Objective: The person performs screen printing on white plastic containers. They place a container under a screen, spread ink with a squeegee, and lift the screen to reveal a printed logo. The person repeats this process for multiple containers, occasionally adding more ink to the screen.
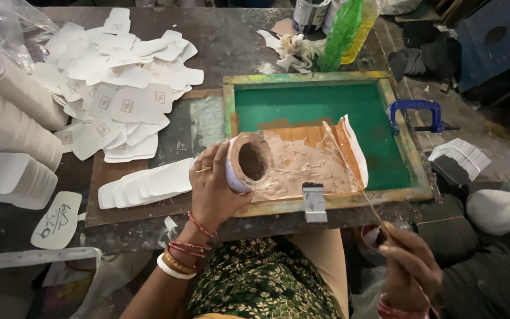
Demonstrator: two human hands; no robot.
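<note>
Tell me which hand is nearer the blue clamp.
Right. The right hand is below the blue clamp, holding a thin stick; the left hand holds a tub far to the clamp's left.

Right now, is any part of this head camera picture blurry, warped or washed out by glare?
Head view: the right hand at the lower edge is motion-blurred, while the left hand and the tilted jar are sharp; the white card stacks at left look overexposed; wide-lens distortion bends the table edges toward the corners.
</note>
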